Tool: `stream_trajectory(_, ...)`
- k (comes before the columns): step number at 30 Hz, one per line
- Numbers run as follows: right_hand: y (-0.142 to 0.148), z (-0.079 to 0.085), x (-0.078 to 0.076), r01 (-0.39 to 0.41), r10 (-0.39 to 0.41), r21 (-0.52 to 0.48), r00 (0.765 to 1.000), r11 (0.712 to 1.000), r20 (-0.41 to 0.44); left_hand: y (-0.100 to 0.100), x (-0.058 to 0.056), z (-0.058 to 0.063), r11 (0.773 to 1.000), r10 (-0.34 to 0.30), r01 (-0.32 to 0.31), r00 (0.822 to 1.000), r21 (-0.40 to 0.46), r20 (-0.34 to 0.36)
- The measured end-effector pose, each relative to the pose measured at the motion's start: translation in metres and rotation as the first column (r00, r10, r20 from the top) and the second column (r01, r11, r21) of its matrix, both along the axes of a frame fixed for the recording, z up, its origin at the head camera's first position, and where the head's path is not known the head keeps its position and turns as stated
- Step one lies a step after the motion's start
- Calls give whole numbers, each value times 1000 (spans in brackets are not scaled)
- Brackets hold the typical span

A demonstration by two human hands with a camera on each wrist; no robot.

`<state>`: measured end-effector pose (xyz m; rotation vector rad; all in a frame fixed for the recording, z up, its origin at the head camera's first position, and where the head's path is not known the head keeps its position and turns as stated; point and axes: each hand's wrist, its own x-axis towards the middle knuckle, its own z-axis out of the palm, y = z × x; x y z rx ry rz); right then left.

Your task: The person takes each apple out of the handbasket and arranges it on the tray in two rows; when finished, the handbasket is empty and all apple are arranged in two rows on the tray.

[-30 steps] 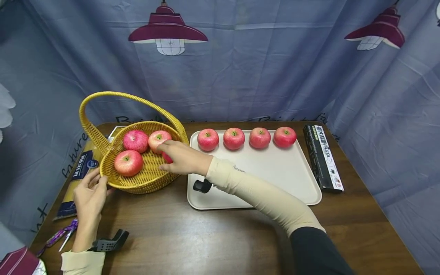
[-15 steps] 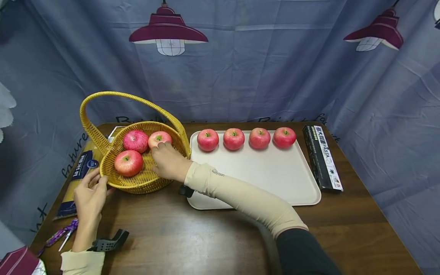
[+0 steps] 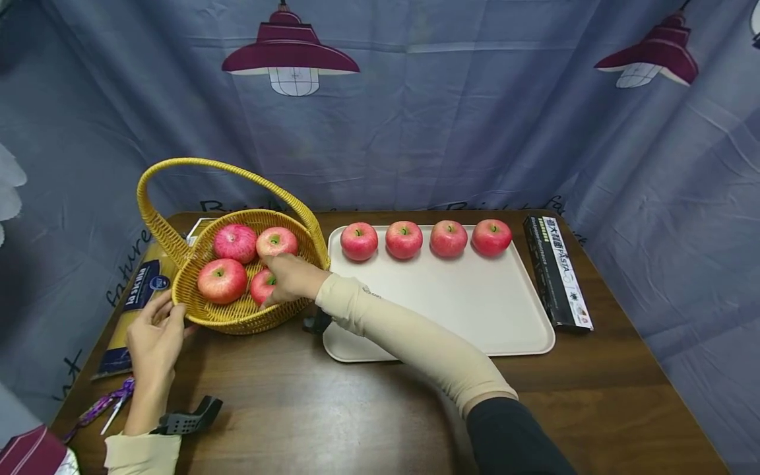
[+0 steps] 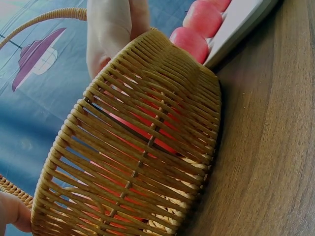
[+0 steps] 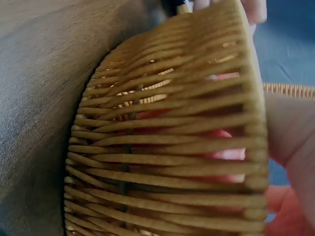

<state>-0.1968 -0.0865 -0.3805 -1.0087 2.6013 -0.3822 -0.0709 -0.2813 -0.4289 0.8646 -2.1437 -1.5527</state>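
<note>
A yellow wicker basket [image 3: 240,323] with a tall handle stands at the left of the table in the head view. My left hand [image 3: 156,335] pinches its near left rim with thumb and fingers. My right hand [image 3: 291,276] reaches over the right rim and holds a red apple [image 3: 260,287] low inside, thumb on the near side and fingers on the far side. Three other apples lie in the basket, one of them a pale red apple [image 3: 222,281] at the left. Through the weave [image 5: 162,132] in the right wrist view, red apple skin shows; the right fingertips are partly hidden.
Right of the basket lies a white tray [image 3: 463,303] with several apples in a row along its far edge, one a red apple [image 3: 404,239]. A black pasta box [image 3: 558,274] lies beyond it. A pasta packet [image 3: 133,300] and purple cord [image 3: 103,409] lie at left.
My right hand has moved left and lowered the apple into the basket; more of the apple shows now. My left hand has stayed on the rim.
</note>
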Motion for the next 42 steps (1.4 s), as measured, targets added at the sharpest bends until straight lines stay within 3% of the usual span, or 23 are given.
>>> stream_trajectory(5, -1, -5, -7, -6, 6, -7, 997, 1000, 73, 0, 0, -1, 1000, -2, 2, 1000, 2, 1)
stream_trajectory(15, 2, -7, -8, -53, 58, -62, 995, 997, 83, 1, 1, -1, 1000, -2, 2, 1000, 19, 6)
stream_trajectory(20, 3, -11, -9, -83, 87, -134, 996, 987, 28, 2, 0, 2, 999, 3, -3, 1000, 36, 5)
stream_trajectory(28, 8, -2, 2, -30, 6, -222, 994, 975, -105, 3, -1, 3, 1000, -4, 3, 1000, 5, 14)
stream_trajectory(35, 29, 20, 19, -43, -5, -341, 990, 939, -137, 2, -1, 3, 1000, -2, 2, 1000, 20, 9)
stream_trajectory(42, 69, 36, 36, -128, 86, -475, 990, 871, -110, 0, 1, 0, 999, 18, -18, 1000, 41, -4)
